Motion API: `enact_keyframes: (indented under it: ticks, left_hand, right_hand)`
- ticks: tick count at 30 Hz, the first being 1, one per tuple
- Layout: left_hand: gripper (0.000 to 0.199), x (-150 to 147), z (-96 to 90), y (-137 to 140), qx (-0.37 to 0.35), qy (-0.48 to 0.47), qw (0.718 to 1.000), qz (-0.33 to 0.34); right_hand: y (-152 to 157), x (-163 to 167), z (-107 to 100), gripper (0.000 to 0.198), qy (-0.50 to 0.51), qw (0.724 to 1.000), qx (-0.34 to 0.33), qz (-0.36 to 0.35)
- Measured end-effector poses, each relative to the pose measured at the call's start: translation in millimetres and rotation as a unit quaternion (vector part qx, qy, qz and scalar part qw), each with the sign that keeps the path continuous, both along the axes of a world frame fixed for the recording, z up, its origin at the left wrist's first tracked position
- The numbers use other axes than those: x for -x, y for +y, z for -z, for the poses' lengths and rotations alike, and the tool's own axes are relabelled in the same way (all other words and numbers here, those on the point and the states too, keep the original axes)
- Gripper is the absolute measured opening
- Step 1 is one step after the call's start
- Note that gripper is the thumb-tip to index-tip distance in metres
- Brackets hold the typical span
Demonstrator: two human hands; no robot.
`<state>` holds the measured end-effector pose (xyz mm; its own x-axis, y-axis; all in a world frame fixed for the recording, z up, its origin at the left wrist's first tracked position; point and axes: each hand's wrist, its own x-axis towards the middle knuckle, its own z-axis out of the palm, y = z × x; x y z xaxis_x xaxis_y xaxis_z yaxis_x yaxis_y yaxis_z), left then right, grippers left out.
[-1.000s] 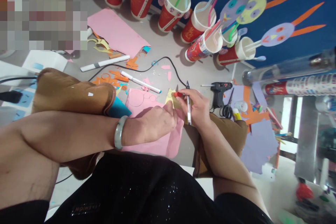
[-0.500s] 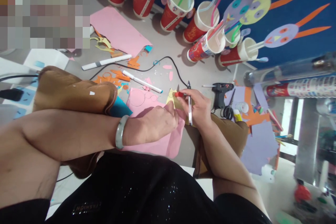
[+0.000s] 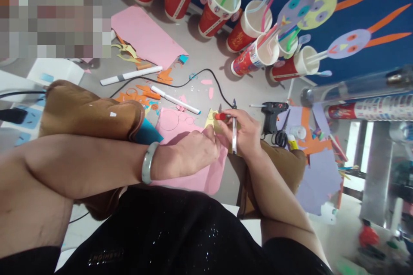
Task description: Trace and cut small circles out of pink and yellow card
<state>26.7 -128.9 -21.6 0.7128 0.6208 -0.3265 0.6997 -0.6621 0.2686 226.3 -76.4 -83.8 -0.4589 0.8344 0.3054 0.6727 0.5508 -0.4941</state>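
Note:
My left hand (image 3: 196, 150), with a bangle at the wrist, bends its fingers down on a yellow paper piece (image 3: 210, 116). Under it lies a pink paper sheet (image 3: 172, 121) with pencil-thin outlines of a large round and smaller circles. My right hand (image 3: 247, 131) is closed round a clear pen (image 3: 234, 133), which lies across the fingers. The same hand's fingertips are at a small red object (image 3: 220, 116) over the yellow paper; its kind is unclear. The left fingertips are partly hidden.
A white marker (image 3: 176, 99), orange scraps (image 3: 138, 93) and a black cable (image 3: 213, 75) lie beyond my hands. A glue gun (image 3: 273, 116) and scissors (image 3: 282, 135) are at the right. Red paper cups (image 3: 214, 13) with straws and paper faces line the back.
The view has shifted very slightly. Both hands, the pen and the papers stay in nearly the same places.

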Motion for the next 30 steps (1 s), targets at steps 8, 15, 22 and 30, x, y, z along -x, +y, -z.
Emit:
enact_keyframes:
  ticks: [8,15,22,30]
  left_hand:
    - [0.061,3,-4.3,1,-0.009,-0.013,1.0,0.006]
    - [0.058,1,-0.5,1,-0.02,-0.008,1.0,0.004]
    - [0.056,2,4.9,-1,-0.137,-0.012,0.99,0.018]
    - [0.061,3,-0.4,4,-0.086,-0.03,0.996,-0.008]
  right_hand:
    - [0,1,1,0.016,0.012,1.0,0.009,0.0]
    - [-1,2,0,0.016,0.013,1.0,0.013,0.002]
    - [0,3,-1,0.017,0.012,1.0,0.002,-0.012]
    - [1,3,2,0.019,0.001,1.0,0.001,0.005]
